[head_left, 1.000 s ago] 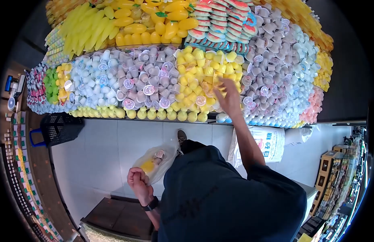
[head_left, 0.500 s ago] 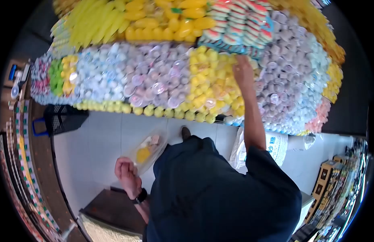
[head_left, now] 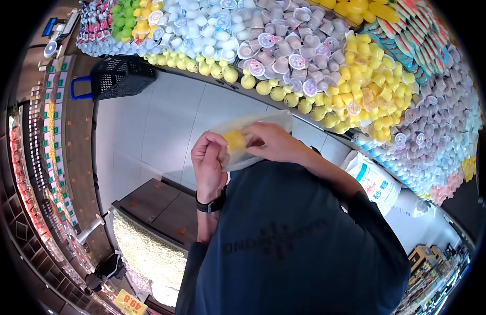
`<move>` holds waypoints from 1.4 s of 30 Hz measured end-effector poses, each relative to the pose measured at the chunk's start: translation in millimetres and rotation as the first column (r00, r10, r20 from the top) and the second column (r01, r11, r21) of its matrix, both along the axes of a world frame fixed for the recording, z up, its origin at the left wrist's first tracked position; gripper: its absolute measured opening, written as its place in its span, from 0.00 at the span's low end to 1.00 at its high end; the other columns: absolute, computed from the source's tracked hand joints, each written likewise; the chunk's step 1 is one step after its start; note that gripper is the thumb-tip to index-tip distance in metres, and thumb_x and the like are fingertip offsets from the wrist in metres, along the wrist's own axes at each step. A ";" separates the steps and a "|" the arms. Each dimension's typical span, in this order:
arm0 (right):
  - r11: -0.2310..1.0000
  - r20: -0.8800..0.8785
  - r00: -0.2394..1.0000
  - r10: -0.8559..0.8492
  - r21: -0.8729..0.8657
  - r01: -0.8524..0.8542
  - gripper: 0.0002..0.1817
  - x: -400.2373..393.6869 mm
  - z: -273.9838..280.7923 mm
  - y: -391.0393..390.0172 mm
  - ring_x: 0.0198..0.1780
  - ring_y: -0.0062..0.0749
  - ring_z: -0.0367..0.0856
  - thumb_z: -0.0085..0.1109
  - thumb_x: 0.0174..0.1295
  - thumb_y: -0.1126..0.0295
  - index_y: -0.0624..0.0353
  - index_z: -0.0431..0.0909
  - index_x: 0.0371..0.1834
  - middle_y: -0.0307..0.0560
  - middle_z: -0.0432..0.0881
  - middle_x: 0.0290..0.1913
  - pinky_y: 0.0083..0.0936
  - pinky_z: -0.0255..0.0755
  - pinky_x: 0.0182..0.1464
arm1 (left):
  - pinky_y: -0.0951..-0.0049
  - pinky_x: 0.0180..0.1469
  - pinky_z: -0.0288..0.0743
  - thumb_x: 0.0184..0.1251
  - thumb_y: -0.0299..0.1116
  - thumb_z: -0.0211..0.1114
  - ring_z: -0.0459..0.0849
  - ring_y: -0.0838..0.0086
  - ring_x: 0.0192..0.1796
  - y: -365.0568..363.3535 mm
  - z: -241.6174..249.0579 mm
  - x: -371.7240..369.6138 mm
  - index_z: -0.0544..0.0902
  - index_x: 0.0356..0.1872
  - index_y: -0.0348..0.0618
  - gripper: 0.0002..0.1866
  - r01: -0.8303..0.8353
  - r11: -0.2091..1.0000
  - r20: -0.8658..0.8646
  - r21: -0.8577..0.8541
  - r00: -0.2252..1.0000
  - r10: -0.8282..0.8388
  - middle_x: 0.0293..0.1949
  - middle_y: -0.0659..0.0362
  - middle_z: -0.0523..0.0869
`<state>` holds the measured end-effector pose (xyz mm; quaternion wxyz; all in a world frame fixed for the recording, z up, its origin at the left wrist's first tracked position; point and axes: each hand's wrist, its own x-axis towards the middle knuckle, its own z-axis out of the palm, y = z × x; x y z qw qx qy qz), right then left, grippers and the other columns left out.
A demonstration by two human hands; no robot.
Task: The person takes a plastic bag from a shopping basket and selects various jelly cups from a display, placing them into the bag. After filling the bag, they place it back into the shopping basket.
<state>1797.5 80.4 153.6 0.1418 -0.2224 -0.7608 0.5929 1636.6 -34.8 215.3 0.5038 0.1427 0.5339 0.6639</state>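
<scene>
Left hand [head_left: 210,160] & right hand [head_left: 271,143] both pinching a clear plastic bag [head_left: 253,128] w/ yellow jelly cup [head_left: 234,140] inside, held at chest height, near candy display [head_left: 316,63]. Black basket [head_left: 119,79] on floor.

The scene is brightly and evenly lit from overhead; soft shadows are cast. Strong fisheye bending and black corners are seen; the edges are slightly blurred.
</scene>
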 end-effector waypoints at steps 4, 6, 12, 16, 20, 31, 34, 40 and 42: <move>0.982 -0.014 1.000 -0.009 -0.188 0.006 0.16 -4.2 -9.8 -3.7 0.45 0.29 0.86 0.61 0.65 0.74 0.62 0.77 0.56 0.49 0.85 0.45 0.22 0.78 0.46 | 0.84 0.19 0.45 0.72 0.23 0.50 0.54 0.89 0.18 -8.5 -1.3 -8.0 0.77 0.32 0.42 0.09 -0.017 1.000 0.003 0.012 1.000 0.017 0.19 0.71 0.65; 0.959 0.004 0.992 -0.125 -0.256 0.122 0.15 8.4 -18.0 5.6 0.44 0.24 0.84 0.62 0.65 0.72 0.61 0.78 0.55 0.46 0.85 0.44 0.20 0.77 0.46 | 0.86 0.20 0.49 0.70 0.25 0.53 0.59 0.89 0.19 -11.8 -3.1 -9.9 0.78 0.32 0.45 0.07 -0.046 0.994 -0.116 -0.097 0.993 0.035 0.21 0.70 0.68; 0.955 0.012 0.956 -0.293 -0.039 0.293 0.12 60.7 -7.0 28.2 0.41 0.32 0.84 0.61 0.65 0.65 0.59 0.81 0.48 0.47 0.85 0.40 0.28 0.77 0.44 | 0.84 0.21 0.50 0.71 0.25 0.52 0.60 0.87 0.20 -18.0 -18.9 -22.3 0.74 0.30 0.46 0.08 -0.033 0.998 -0.094 -0.048 0.995 0.029 0.21 0.70 0.66; 0.922 0.010 0.924 -0.381 -0.066 0.381 0.13 84.3 15.5 46.4 0.39 0.25 0.82 0.64 0.63 0.69 0.60 0.81 0.49 0.43 0.85 0.40 0.24 0.76 0.43 | 0.82 0.19 0.45 0.73 0.23 0.49 0.54 0.88 0.18 -13.3 -13.3 -19.6 0.73 0.30 0.45 0.09 -0.010 1.000 -0.098 -0.009 0.995 0.009 0.18 0.71 0.61; 0.601 -0.019 0.626 -0.780 0.259 0.756 0.14 157.3 24.5 104.7 0.41 0.21 0.81 0.64 0.63 0.71 0.59 0.81 0.51 0.41 0.85 0.42 0.21 0.77 0.43 | 0.82 0.19 0.45 0.70 0.21 0.50 0.55 0.88 0.18 -13.0 -18.9 -21.8 0.73 0.30 0.42 0.08 0.015 0.999 -0.064 0.038 0.998 -0.012 0.19 0.70 0.64; -0.109 -0.240 0.105 -0.965 0.731 0.674 0.16 299.4 18.7 240.5 0.42 0.52 0.83 0.64 0.55 0.68 0.62 0.80 0.46 0.58 0.83 0.43 0.42 0.76 0.45 | 0.83 0.21 0.47 0.69 0.20 0.50 0.57 0.88 0.20 -3.3 -19.3 -14.9 0.73 0.28 0.43 0.09 0.027 0.999 -0.099 0.019 0.995 -0.025 0.20 0.69 0.66; -0.057 -0.170 0.114 -0.979 0.763 0.644 0.18 297.8 12.6 246.4 0.47 0.55 0.82 0.64 0.55 0.67 0.61 0.78 0.48 0.59 0.82 0.45 0.44 0.74 0.48 | 0.83 0.20 0.47 0.70 0.21 0.50 0.57 0.88 0.20 -2.5 -9.8 -9.3 0.73 0.29 0.43 0.09 0.044 0.999 -0.045 0.024 0.998 -0.043 0.20 0.69 0.65; -0.168 -0.352 0.238 -0.905 0.811 0.560 0.22 320.2 5.6 231.8 0.43 0.46 0.83 0.69 0.56 0.65 0.61 0.77 0.52 0.55 0.83 0.46 0.36 0.77 0.44 | 0.83 0.20 0.47 0.71 0.22 0.49 0.57 0.89 0.20 1.9 -8.3 -1.9 0.73 0.29 0.43 0.09 0.055 0.998 -0.071 -0.002 0.996 -0.055 0.19 0.70 0.65; -0.013 -0.248 0.181 -0.952 0.620 0.784 0.19 338.5 -10.4 218.6 0.39 0.28 0.81 0.63 0.66 0.63 0.58 0.77 0.57 0.43 0.83 0.45 0.25 0.74 0.44 | 0.82 0.21 0.48 0.70 0.21 0.49 0.57 0.89 0.20 6.1 -17.4 -1.4 0.74 0.28 0.44 0.10 0.007 1.000 -0.131 -0.029 0.991 -0.011 0.19 0.70 0.65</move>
